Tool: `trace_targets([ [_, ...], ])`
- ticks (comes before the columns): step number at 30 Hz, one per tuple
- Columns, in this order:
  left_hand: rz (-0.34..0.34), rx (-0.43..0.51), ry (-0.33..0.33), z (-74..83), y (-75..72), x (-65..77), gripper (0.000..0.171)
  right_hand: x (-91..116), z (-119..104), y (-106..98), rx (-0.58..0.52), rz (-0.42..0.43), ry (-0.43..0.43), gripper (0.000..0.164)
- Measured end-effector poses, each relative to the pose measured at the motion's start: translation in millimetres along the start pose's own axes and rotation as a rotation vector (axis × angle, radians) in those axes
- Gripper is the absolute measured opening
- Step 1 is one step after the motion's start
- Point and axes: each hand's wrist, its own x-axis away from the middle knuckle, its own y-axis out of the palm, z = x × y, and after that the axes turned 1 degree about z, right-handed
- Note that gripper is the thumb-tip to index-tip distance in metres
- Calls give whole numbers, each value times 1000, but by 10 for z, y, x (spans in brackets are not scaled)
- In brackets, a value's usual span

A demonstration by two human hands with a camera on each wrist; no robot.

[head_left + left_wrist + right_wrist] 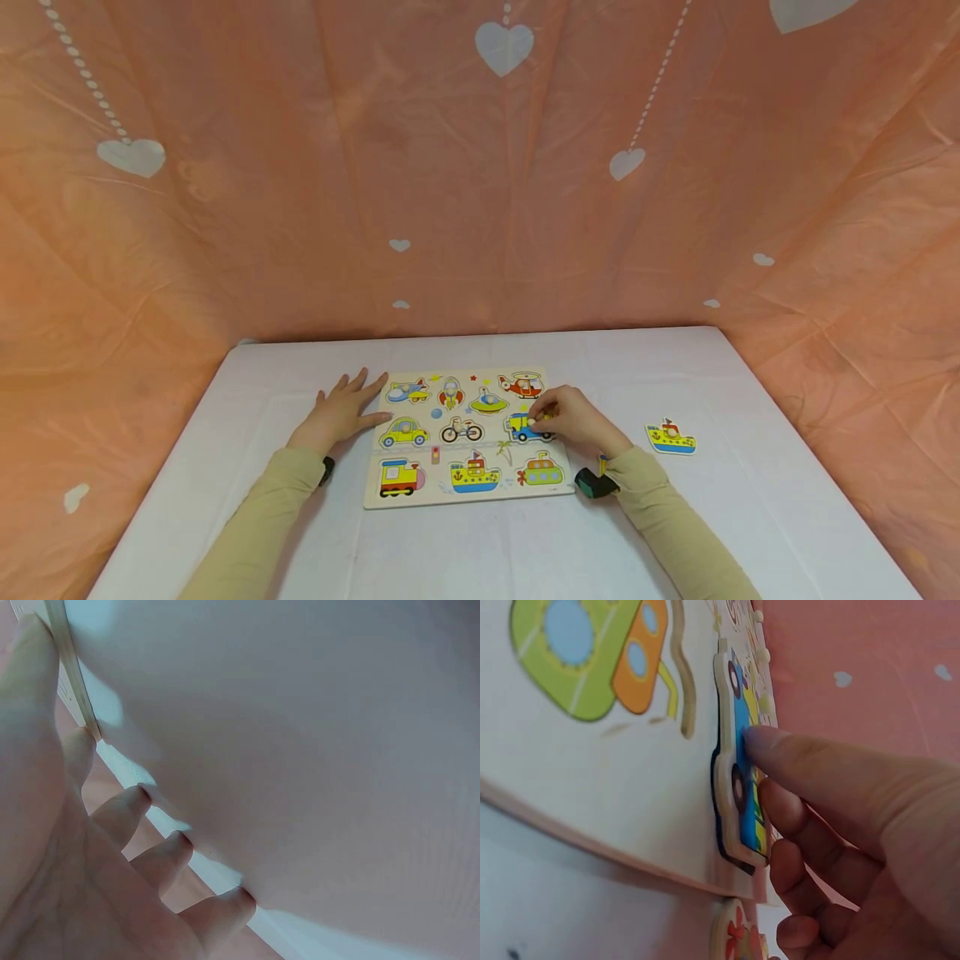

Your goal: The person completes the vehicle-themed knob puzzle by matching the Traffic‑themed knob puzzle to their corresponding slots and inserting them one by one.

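A wooden knob puzzle board (468, 499) with vehicle pictures lies on the table. My right hand (573, 417) pinches a blue and yellow truck piece (744, 761) between thumb and fingers. The piece is over the truck picture at the board's right side, its thick edge standing proud of the surface; how far it sits in the recess I cannot tell. My left hand (341, 414) is spread at the board's left edge, the thumb touching that edge. In the left wrist view the left fingers (165, 859) look straight and hold nothing.
A loose ship piece (671, 437) lies on the white table (450, 554) right of the board. Another piece (739, 930) with red parts lies near the board's edge, mostly hidden by my right wrist. Behind the table hangs a pink curtain (450, 167).
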Motion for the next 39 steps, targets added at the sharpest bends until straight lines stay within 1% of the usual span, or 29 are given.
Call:
trace_targets([
  [11,-9,4,-4,-13,2,-1,82,-6,14,28,-11,-7,39,9],
  [20,-12,4,-11,-21,14,-18,83,-18,35,42,12,4,7,9],
  [28,-15,6,-19,-44,34,-28,85,-13,45,43,2,-7,11,10],
  [32,-16,15,-23,-42,36,-32,85,-6,56,24,12,-21,8,11],
  [35,-15,17,-23,-32,31,-27,85,6,60,-5,-6,-24,11,12],
  [39,-10,17,-19,-15,12,-11,84,31,50,-79,-20,-6,12,11],
])
